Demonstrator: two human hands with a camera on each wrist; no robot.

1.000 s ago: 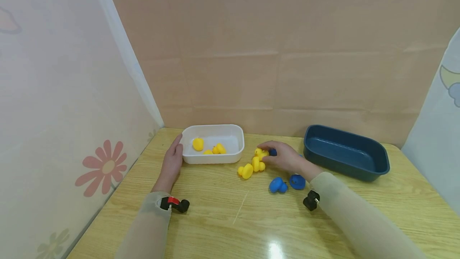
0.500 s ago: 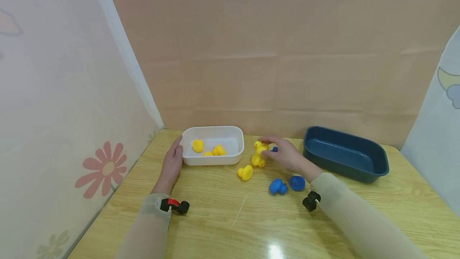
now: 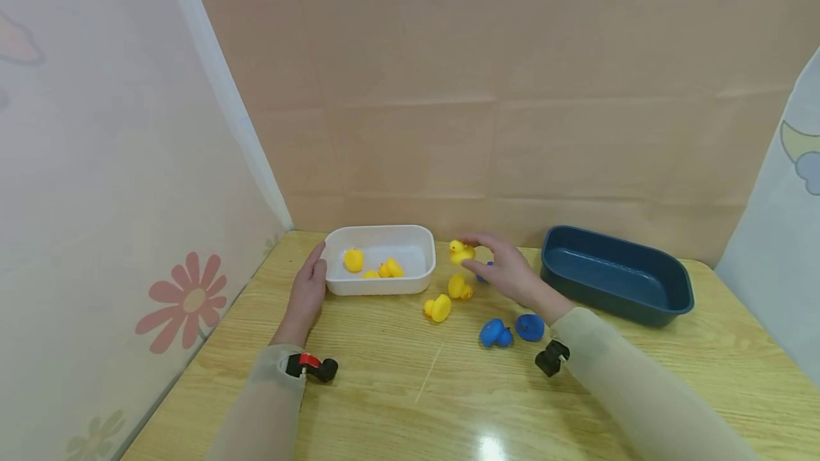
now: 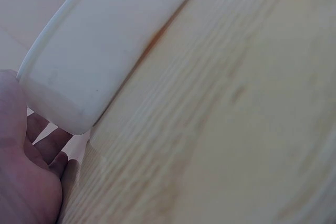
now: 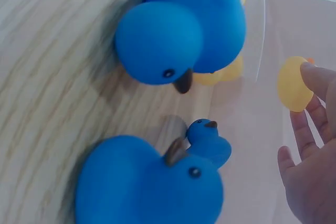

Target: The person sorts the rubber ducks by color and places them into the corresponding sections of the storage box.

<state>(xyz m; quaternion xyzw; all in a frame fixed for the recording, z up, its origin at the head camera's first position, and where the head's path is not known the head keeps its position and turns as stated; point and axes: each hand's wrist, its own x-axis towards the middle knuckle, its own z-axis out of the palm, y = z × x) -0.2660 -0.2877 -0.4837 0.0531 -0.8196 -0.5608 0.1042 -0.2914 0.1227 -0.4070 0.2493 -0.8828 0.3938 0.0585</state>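
Observation:
My left hand [image 3: 309,296] rests with its fingers along the left end of a white plastic tub [image 3: 381,287]; the left wrist view shows them at the outside of the tub's corner [image 4: 68,114]. Inside the tub lie yellow rubber ducks [image 3: 354,260]. To its right, my right hand [image 3: 509,274] pinches another yellow rubber duck [image 3: 461,252] between thumb and fingertips, raised over the table and facing left. Below it, two yellow ducks [image 3: 438,308] lie tipped over. Blue rubber ducks [image 3: 495,333] lie near my right wrist, large in the right wrist view.
A dark blue tub [image 3: 615,276] stands at the back right, with no ducks showing in it. The wooden table [image 3: 397,397] meets a brown paper backdrop [image 3: 410,126] behind and a flower-patterned sheet [image 3: 192,126] on the left.
My right hand has lifted the yellow duck off the table, up and slightly left, uncovering more of the blue duck behind. The yellow duck beneath it has tipped. My left hand stays put.

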